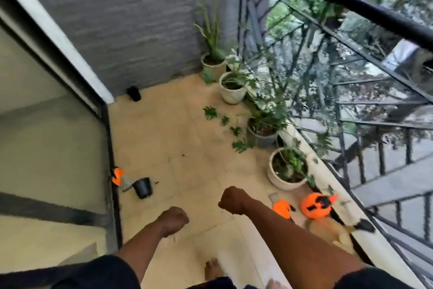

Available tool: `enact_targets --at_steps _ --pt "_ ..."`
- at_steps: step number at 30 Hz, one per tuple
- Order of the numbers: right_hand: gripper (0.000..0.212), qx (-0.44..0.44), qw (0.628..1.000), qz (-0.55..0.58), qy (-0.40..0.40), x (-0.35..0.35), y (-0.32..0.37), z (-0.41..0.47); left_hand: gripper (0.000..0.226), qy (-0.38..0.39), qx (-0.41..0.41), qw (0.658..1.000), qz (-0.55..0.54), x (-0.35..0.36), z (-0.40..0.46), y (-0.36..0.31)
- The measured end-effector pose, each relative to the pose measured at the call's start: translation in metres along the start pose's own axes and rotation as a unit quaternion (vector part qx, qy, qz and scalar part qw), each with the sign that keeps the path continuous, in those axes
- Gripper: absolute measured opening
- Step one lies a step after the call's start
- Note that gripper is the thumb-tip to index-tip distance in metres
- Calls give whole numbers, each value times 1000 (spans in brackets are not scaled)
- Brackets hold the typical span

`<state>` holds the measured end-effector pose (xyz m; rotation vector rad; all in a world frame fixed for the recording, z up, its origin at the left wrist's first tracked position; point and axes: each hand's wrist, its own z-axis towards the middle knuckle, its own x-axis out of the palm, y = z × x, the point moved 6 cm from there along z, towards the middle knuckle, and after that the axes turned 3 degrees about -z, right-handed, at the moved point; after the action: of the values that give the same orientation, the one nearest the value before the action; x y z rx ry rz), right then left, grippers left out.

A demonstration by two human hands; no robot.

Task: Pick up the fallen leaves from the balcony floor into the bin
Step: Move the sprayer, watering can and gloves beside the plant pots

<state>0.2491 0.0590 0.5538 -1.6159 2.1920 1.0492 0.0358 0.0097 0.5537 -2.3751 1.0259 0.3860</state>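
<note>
Here we see both hands held out over the balcony floor (178, 138), each curled into a fist with nothing in it. The left hand (174, 220) hangs lower and nearer the body; the right hand (233, 200) reaches a little farther forward, its forearm running back to a dark sleeve at the bottom edge. Bare toes show at the bottom of the view, between the two arms.

Ahead of the hands and well apart from them, the fallen leaves (224, 121) lie green on the tiles in a loose line, from one spread leaf out in the open to a cluster just beside the grey pot (263, 139). That pot stands in a row of planters along the railing (346, 0): two white pots toward the far corner and a white bowl-shaped pot (281, 182) nearest us.

To the left, close to the sliding door (54, 124), a small black pot (142, 187) stands on the floor; it may be the bin, though the blur leaves us unsure. Beside it lies an orange-handled tool (118, 177). To the right of the right forearm sit another orange tool (282, 207) and an orange ball-like object (316, 205) with black marks, near the railing's base.
</note>
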Motion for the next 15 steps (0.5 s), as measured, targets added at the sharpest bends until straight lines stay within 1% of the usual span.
enact_targets --at_steps 3,7,8,10,12,15 --pt "35 -8 1000 17 4 -9 42 22 31 -8 -16 999 -27 -37 10 24" --pt "34 -34 999 -6 33 -21 102 61 17 -17 -18 996 -82 -71 29 52" --pt "33 -44 998 -14 38 -24 119 75 15 -24 -29 994 -101 -81 37 63" --pt "25 -65 997 -33 38 -33 149 100 17 -31 -56 990 -127 -98 47 79" --pt "16 -69 997 -22 36 -43 174 124 22 -28 -79 986 -143 -114 55 91" --pt "16 -99 992 -48 66 -56 219 169 25 -30 -118 977 -173 -149 74 107"
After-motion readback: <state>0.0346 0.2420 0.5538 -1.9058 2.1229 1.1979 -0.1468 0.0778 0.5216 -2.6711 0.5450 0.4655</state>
